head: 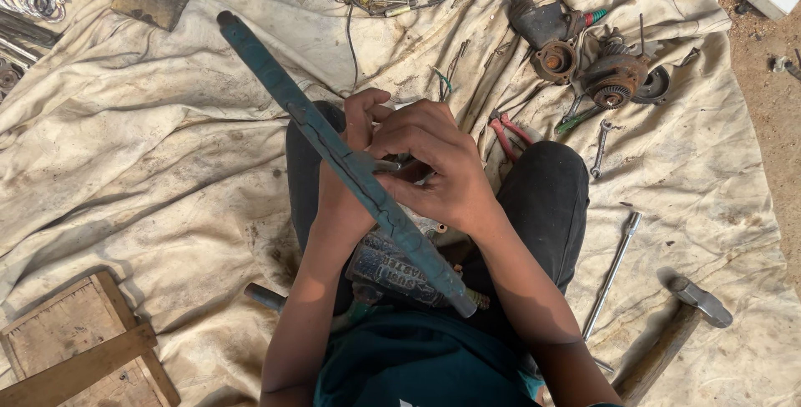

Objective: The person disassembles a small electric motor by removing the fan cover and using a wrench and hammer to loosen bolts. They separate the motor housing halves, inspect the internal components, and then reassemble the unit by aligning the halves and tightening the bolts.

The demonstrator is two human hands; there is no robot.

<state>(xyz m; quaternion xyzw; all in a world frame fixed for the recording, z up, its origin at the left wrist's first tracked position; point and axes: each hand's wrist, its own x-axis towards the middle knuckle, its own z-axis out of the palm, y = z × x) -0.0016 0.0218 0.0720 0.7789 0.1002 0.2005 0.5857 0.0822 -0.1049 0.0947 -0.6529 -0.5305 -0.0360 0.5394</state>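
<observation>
Green bar (pixel 346 161): long, slanting from far-left down to near-right, crossing just in front of both hands. Left hand (pixel 355 136) behind it, curled on a small part; right hand (pixel 438 165) alongside, fingers pinched on the same part, exact grip hidden.

hammer (pixel 684 324) 1 | pliers (pixel 511 133) 1 | ratchet handle (pixel 613 272) 1 | wooden stool (pixel 83 344) 1
</observation>
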